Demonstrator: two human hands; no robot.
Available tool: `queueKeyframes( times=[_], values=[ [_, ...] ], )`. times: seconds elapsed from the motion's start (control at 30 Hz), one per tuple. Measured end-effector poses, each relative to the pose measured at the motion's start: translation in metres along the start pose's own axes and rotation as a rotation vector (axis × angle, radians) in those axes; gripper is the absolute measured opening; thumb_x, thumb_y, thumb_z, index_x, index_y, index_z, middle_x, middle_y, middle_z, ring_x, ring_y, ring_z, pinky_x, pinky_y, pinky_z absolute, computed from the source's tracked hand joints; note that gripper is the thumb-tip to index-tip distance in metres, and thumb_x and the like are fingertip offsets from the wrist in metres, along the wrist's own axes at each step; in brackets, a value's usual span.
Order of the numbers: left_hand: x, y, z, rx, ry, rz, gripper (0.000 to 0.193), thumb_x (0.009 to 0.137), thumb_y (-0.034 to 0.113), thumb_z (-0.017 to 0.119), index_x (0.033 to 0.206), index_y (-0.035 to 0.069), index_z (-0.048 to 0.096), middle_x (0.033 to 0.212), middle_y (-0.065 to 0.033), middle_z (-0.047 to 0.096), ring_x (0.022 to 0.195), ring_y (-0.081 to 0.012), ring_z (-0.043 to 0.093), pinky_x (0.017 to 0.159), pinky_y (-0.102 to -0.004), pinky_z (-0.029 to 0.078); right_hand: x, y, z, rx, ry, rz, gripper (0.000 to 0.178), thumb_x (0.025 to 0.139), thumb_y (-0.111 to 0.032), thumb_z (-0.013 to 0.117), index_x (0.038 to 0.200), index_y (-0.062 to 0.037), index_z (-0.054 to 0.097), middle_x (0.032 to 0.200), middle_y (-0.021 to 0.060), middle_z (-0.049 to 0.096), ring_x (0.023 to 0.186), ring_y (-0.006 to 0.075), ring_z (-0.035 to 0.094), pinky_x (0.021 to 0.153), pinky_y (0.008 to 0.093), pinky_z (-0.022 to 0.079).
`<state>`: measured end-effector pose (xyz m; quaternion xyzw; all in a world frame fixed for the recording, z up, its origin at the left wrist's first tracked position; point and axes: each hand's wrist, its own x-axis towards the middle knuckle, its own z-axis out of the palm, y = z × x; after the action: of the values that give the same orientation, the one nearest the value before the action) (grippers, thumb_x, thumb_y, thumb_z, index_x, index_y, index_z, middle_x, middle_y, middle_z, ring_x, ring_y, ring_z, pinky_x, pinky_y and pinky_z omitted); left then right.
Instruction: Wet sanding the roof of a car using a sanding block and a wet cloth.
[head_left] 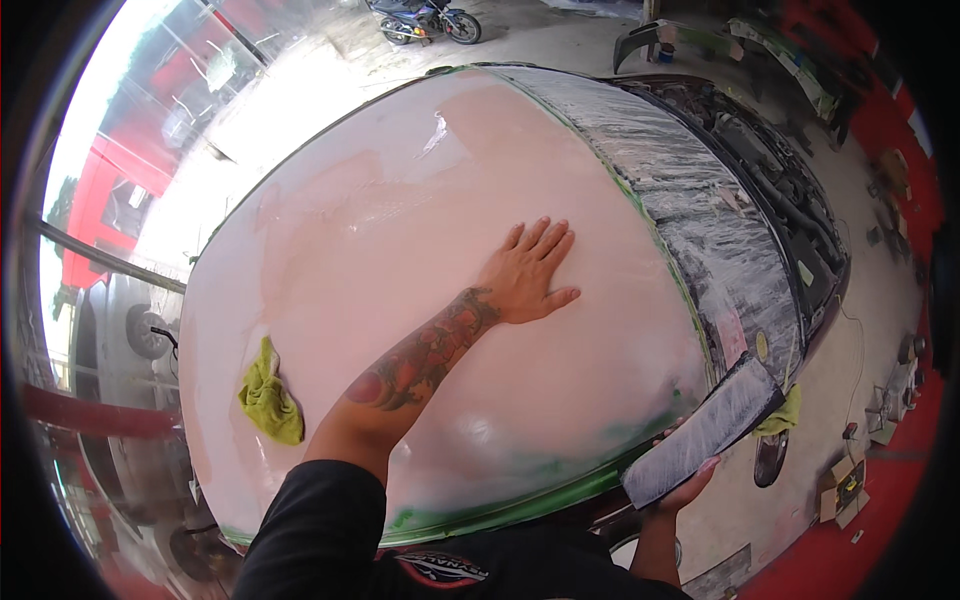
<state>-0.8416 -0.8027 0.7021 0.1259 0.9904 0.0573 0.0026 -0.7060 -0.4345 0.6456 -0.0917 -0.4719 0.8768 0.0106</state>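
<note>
The car roof [400, 240] in front of me carries a pale pink, smoothed coating, with green paint along its edges. My left hand [527, 270] lies flat on it, palm down and fingers spread, right of the middle. At the lower right, my right hand [690, 488] grips a long, dusty grey sanding block [700, 430] from beneath, beside the roof's near edge. Part of that hand is hidden behind the block. A crumpled yellow-green cloth [268, 398] rests on the roof, left of my left forearm.
White dust streaks the windshield [690, 190]; beyond it the engine bay [770, 170] is exposed. Another yellow-green cloth [782, 412] hangs near the side mirror [770, 458]. A cardboard box [843, 490] sits on the floor at right. A motorcycle [425, 20] and another car [125, 330] stand around.
</note>
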Motion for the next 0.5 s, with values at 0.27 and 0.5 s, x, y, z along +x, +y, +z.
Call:
queueKeyframes(
  times=[0.27, 0.5],
  values=[
    [-0.088, 0.003, -0.018, 0.032, -0.009, -0.088, 0.085, 0.103, 0.061, 0.042, 0.161, 0.001, 0.024, 0.168, -0.0191, 0.024, 0.156, -0.0381, 0.019, 0.127, -0.0537, 0.017, 0.002, 0.0, 0.001, -0.023, 0.032, 0.006, 0.078, 0.102, -0.064, 0.041, 0.149, -0.002, 0.041, 0.132, 0.0177, 0.059, 0.108, 0.0304, 0.063, 0.089, 0.0428, 0.054],
    [-0.167, 0.013, -0.034, -0.009, -0.039, -0.203, 0.087, 0.102, 0.061, 0.044, 0.161, -0.001, 0.023, 0.168, -0.0205, 0.022, 0.156, -0.0397, 0.018, 0.127, -0.0546, 0.016, 0.003, -0.002, 0.005, -0.019, 0.104, 0.022, 0.078, 0.102, -0.063, 0.039, 0.15, -0.0018, 0.04, 0.134, 0.0181, 0.059, 0.111, 0.0313, 0.062, 0.094, 0.0452, 0.051]
  ],
)
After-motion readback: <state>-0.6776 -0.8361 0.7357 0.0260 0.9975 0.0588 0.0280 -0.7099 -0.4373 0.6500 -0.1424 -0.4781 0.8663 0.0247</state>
